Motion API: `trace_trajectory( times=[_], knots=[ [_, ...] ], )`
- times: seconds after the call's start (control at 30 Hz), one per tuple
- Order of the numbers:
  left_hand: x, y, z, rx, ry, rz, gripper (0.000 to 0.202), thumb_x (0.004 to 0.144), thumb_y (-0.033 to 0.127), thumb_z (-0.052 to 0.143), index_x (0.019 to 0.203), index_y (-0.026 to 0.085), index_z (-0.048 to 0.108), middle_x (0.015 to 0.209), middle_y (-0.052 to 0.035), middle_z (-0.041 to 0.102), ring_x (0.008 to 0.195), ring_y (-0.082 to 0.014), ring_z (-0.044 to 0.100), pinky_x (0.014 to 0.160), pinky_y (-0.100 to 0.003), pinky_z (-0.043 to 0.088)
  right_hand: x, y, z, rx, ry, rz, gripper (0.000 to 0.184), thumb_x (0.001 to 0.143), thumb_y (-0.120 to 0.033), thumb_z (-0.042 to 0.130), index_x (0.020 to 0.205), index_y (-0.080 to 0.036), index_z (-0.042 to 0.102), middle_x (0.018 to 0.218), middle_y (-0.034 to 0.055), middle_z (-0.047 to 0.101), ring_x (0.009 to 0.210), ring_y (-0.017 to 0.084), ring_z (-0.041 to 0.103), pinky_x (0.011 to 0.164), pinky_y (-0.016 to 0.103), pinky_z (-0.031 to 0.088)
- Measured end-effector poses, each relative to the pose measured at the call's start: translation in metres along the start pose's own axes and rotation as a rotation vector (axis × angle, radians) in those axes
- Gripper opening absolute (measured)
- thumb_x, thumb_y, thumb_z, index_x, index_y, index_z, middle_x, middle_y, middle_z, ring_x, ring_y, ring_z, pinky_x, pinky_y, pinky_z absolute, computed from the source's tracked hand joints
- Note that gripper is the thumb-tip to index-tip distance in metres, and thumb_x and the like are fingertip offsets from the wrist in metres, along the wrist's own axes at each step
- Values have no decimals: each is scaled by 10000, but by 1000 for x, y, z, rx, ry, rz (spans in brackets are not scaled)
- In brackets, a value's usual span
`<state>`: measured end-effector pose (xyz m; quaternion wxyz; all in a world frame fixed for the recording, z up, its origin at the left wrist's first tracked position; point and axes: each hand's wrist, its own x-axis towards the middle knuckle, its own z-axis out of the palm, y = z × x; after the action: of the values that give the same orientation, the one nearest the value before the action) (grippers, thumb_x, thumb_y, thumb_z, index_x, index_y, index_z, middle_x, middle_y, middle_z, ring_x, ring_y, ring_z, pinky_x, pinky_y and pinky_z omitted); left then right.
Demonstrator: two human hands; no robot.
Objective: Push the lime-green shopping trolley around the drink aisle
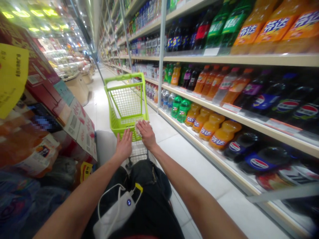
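A small green shopping cart (116,124) stands in the aisle just in front of my knees. My right hand (146,134) presses a crumpled whitish cloth or tissue (137,128) against the near right corner of the cart's basket. Its fingers lie over the cloth and partly hide it. My left hand (124,146) rests against the near side of the basket, fingers stretched out and holding nothing. The cart's inside and its handle are partly visible beyond both hands. On my lap lies a white power bank (116,212) with a lit round display and a white cable.
Shelves of soda bottles (208,127) run along the right side, with a shelf edge (189,131) close to the cart. Stacked boxes (79,122) and packed bottles (37,152) crowd the left. White floor tiles (171,146) stretch ahead. A thin pole (86,33) slants at upper left.
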<state>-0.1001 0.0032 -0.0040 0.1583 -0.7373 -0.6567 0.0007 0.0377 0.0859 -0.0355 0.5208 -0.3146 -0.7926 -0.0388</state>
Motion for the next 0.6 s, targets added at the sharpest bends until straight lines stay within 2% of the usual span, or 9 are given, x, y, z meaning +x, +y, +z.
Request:
trace_trajectory(
  times=[0.17, 0.27, 0.33, 0.4, 0.5, 0.6],
  knots=[
    [-7, -4, 7, 5, 0, 6, 616, 767, 120, 304, 1378, 83, 237, 1478, -108, 159, 1365, -220, 119, 1090, -522, 59, -40, 1, 32, -10, -160, -1, 371, 868, -74, 398, 1193, -177, 544, 1287, 93, 503, 1291, 182, 323, 1055, 439, 302],
    [-13, -10, 13, 4, -5, -12, 623, 759, 111, 308, 1378, 85, 238, 1477, -109, 163, 1363, -222, 130, 1089, -523, 79, -64, 4, 36, -8, -230, -16, 359, 846, -57, 434, 1162, -165, 565, 1240, 119, 543, 1257, 212, 382, 1034, 492, 312],
    [-16, -14, 16, 3, -5, -28, 643, 746, 107, 325, 1381, 95, 228, 1479, -107, 159, 1362, -222, 130, 1087, -524, 90, -67, 2, 32, 10, -235, -39, 370, 840, -46, 426, 1161, -164, 566, 1218, 126, 559, 1243, 216, 403, 1023, 505, 323],
    [-18, -19, 17, 2, -4, -43, 659, 735, 102, 339, 1384, 105, 222, 1478, -103, 166, 1362, -216, 130, 1088, -521, 89, -57, -7, 25, 44, -191, -73, 404, 838, -38, 399, 1190, -169, 546, 1228, 120, 552, 1252, 203, 390, 1035, 489, 319],
    [-19, -24, 16, 0, -11, -80, 660, 731, 99, 342, 1382, 105, 229, 1479, -97, 164, 1364, -214, 124, 1089, -517, 87, -23, -26, 16, 84, -82, -113, 453, 842, -35, 340, 1231, -190, 513, 1276, 83, 515, 1288, 173, 329, 1069, 446, 292],
    [-18, -27, 13, 3, -5, -107, 657, 732, 98, 335, 1379, 84, 225, 1482, -102, 144, 1366, -217, 111, 1084, -529, 90, 5, -39, 19, 82, -31, -129, 429, 867, -72, 335, 1228, -212, 518, 1293, 59, 500, 1300, 171, 302, 1082, 445, 272]
  ],
)
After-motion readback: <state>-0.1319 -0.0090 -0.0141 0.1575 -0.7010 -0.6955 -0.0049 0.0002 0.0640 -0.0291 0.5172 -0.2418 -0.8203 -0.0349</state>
